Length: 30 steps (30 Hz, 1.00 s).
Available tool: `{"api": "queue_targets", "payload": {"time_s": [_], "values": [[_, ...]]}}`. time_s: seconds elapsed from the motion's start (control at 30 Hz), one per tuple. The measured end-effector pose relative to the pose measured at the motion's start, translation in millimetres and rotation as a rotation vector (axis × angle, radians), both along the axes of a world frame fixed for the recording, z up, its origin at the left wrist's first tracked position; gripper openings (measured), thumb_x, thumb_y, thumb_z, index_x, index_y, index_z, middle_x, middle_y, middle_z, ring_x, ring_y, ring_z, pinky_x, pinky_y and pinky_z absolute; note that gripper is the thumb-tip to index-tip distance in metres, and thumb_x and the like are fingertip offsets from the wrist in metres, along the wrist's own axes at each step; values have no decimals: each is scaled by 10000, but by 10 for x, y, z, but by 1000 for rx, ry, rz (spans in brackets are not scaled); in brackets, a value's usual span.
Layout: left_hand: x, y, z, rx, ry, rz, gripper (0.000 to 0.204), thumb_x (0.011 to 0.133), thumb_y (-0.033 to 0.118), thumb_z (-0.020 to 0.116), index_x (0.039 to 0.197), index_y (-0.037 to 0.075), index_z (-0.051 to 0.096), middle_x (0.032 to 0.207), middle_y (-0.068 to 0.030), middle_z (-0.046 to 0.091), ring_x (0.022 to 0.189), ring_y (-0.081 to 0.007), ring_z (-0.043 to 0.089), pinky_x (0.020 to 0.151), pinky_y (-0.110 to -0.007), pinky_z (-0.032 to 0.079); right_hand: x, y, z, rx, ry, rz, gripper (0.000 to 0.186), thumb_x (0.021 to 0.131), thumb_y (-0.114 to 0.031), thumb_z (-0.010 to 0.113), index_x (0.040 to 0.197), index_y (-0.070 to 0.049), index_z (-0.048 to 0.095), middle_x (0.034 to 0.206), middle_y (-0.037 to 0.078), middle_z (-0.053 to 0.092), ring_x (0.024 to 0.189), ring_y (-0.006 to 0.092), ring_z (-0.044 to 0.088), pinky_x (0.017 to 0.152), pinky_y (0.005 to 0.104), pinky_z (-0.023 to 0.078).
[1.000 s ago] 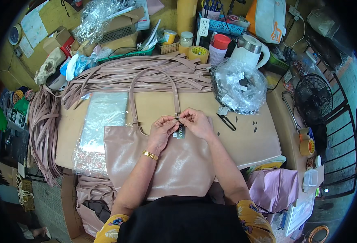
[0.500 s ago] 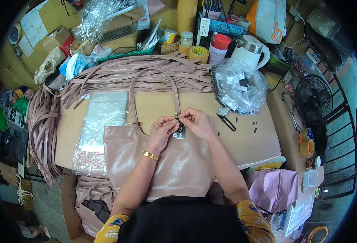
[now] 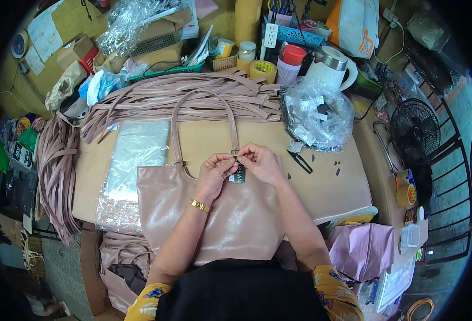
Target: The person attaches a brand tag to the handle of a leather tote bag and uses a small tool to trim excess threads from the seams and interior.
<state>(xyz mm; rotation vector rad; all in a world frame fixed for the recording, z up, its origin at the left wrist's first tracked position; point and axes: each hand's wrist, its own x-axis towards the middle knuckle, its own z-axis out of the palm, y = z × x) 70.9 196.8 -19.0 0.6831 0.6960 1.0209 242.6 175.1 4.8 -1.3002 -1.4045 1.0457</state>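
A shiny pale pink handbag point(image 3: 236, 219) lies flat on the tan worktable point(image 3: 332, 187) in front of me, its handle point(image 3: 177, 123) looping away toward the far side. My left hand point(image 3: 214, 170) and my right hand point(image 3: 258, 162) meet at the bag's top edge, by the metal ring where the handle's right end joins. Their fingertips pinch a small dark hang tag point(image 3: 237, 174) there. A gold bracelet sits on my left wrist.
A heap of pink leather straps point(image 3: 193, 96) lies behind the bag and spills off the table's left side. Clear plastic bags point(image 3: 131, 160) lie left; a plastic bag of small parts point(image 3: 319, 115) and black snips point(image 3: 299, 159) right. Tape rolls, kettle, fan and boxes crowd the edges.
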Motion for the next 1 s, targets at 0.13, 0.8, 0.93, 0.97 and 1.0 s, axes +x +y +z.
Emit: {"api": "queue_targets", "payload": {"time_s": [0.13,0.8,0.93,0.97,1.0], "values": [[14,-6,-4,17,21,6,109,893,7,658,988,-25,616,886,-111,689,781,-158,691,728,-241,588,2,5,19,-12,-3,24,72,872,-32,667,925,15,656,756,15,660,671,57,594,609,223,475],[-544,-299,542,841,1036,17,229,842,100,694,1049,5,670,923,-132,709,772,-233,688,675,-347,538,449,-144,151,265,-439,-12,234,790,-1,700,1012,6,625,1051,107,610,811,156,632,674,249,507],[-1898,-81,422,907,1704,723,449,810,180,715,1204,10,582,1034,-211,612,846,-366,612,753,-438,500,625,-613,137,170,-870,-363,455,817,15,649,1243,-22,492,1017,134,606,871,169,627,727,243,494],[-2019,-89,441,575,1596,529,466,828,254,736,1179,-17,593,964,-207,636,806,-341,618,720,-422,499,632,-612,32,144,-758,-299,500,821,18,642,1282,-28,455,1015,126,607,889,156,620,735,237,486],[-2121,-26,363,571,1534,448,459,833,265,738,1163,-24,600,905,-193,644,764,-308,617,695,-405,495,615,-577,-58,128,-641,-222,545,824,22,634,1321,-34,417,1014,117,609,907,143,613,743,231,479]]}}
